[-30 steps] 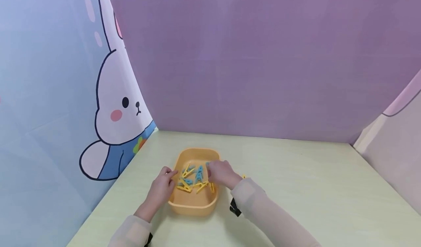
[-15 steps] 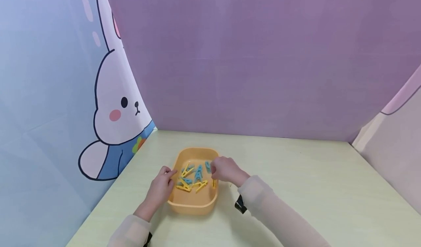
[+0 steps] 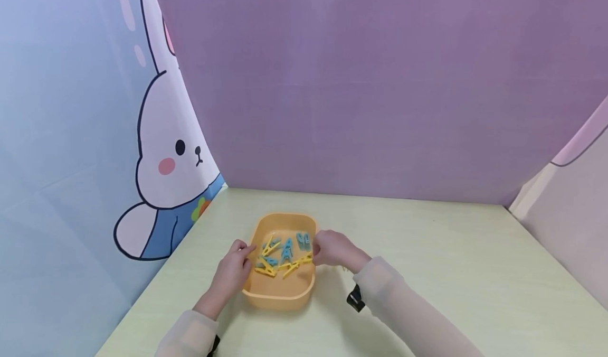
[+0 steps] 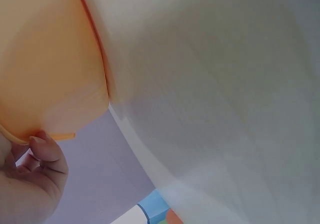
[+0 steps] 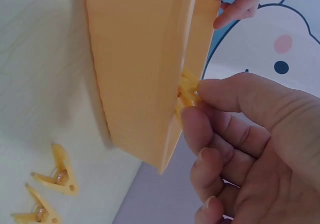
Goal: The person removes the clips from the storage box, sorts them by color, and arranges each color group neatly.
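Observation:
An orange plastic basin stands on the table, with yellow clothespins and blue clothespins lying inside. At the basin's left side, my left hand grips the rim between thumb and fingers, as the left wrist view also shows. My right hand is at the opposite rim. Its thumb and index finger pinch a yellow clothespin right at the rim in the right wrist view, while the other fingers curl loosely below. Part of that clothespin is hidden behind the basin's edge.
Two more yellow clothespins lie on the pale table to the right of the basin, mostly covered by the right arm in the head view. A purple backdrop rises behind the table, and a rabbit-print cloth hangs at left.
My right hand has drawn back rightward from inside the basin to its right rim, uncovering two blue clothespins. The yellow clothespin near that rim has shifted. My left hand stays in place.

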The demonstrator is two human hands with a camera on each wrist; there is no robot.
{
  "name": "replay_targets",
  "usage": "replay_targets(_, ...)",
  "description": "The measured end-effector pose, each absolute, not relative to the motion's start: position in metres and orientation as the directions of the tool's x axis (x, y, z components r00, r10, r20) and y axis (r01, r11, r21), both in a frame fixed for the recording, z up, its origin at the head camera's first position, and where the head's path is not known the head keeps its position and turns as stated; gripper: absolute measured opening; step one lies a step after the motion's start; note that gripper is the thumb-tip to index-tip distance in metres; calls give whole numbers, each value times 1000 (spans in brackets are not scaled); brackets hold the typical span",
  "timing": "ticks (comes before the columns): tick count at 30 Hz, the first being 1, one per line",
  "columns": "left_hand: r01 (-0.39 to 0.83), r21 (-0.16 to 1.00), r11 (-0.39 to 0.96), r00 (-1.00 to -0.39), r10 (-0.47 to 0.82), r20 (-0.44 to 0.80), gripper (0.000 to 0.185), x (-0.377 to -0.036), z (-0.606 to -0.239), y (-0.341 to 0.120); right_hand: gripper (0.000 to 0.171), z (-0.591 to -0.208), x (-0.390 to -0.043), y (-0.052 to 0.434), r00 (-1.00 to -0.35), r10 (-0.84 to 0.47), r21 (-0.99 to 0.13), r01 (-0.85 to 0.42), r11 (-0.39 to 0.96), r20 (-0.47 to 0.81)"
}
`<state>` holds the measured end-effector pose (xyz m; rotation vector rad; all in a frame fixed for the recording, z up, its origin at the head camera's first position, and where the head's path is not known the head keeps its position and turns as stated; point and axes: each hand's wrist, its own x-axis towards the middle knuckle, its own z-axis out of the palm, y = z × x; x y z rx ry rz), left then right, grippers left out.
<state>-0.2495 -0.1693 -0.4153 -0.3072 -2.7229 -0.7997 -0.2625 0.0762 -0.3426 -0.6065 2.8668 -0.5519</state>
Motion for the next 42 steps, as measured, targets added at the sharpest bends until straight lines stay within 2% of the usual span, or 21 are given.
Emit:
replay_targets(6, 289, 486, 825, -931, 125, 342, 35, -250, -416, -169, 19, -349, -257, 83, -901, -424, -486, -332, 809, -90)
replay_targets(16, 299, 482, 823, -926, 130, 354, 35, -249, -419, -171, 16, -359, -252, 93, -898, -438, -589, -373, 717, 35)
replay_targets(22, 291, 492, 821, -930, 123, 346, 37, -248, -417, -173, 16, -360, -251, 100, -911, -398, -616, -376, 692, 109)
replay_targets(42, 292, 479, 828, -931, 132, 340, 37, -248, -416, -170, 14, -364, -250, 118, -960, -239, -691, -271, 670, 145)
